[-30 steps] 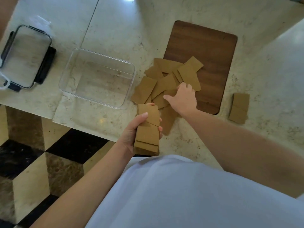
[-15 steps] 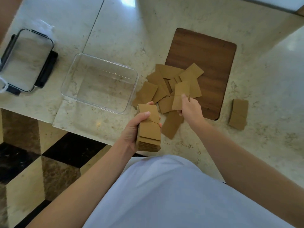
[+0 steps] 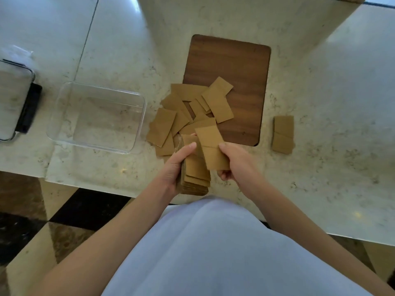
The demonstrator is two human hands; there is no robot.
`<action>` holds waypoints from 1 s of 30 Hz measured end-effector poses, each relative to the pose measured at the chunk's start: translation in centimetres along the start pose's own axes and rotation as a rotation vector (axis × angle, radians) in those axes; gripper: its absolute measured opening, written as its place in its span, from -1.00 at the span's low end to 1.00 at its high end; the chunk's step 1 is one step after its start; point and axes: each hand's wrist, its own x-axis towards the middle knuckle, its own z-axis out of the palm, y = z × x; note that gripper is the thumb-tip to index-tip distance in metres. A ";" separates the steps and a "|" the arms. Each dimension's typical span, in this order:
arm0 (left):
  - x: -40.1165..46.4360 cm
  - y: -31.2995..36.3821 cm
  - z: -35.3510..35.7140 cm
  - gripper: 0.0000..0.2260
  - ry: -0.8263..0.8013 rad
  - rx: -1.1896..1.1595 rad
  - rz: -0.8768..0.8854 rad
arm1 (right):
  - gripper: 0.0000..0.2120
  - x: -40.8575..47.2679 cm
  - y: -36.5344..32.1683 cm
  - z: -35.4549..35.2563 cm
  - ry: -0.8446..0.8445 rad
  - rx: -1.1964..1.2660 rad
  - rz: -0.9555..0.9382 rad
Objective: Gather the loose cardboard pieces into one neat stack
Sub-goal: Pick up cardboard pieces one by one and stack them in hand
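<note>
1. Now the stack sits gripped in the left hand; the right hand pinches two pieces over it.
2. Square their edges before letting go.
3. Loose pieces remain at 12 o'clock, across board and bench; two more lie at 2 o'clock.

— How is the light?
— Soft and bright, with a white glare patch on the far counter and a faint sheen at right.
— Sharp?
— Slightly soft all over. Straight edges bow toward the corners, and the shadows are weak beside the board.
</note>
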 end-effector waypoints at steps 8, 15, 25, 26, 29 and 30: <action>1.2 -1.8 5.0 -0.54 0.018 0.148 -0.008 | -0.55 -1.9 0.8 -4.0 -0.025 -0.462 -0.105; 3.8 -3.4 9.7 -0.50 -0.065 0.182 0.066 | -0.50 -2.2 1.7 -7.7 -0.030 0.044 0.125; 6.8 -5.0 15.9 -0.38 -0.033 0.300 0.040 | -0.70 -1.8 1.5 -15.3 -0.195 0.197 0.114; 7.4 -4.9 16.5 -0.35 -0.003 0.310 0.017 | -0.72 -1.6 1.2 -15.9 -0.173 0.211 0.091; 9.3 -4.5 18.8 -0.28 0.085 0.376 -0.033 | -0.78 -0.5 0.5 -17.3 -0.031 0.146 0.000; 10.2 -4.6 19.5 -0.27 0.126 0.430 -0.012 | -0.80 0.0 0.4 -17.8 0.021 0.105 -0.030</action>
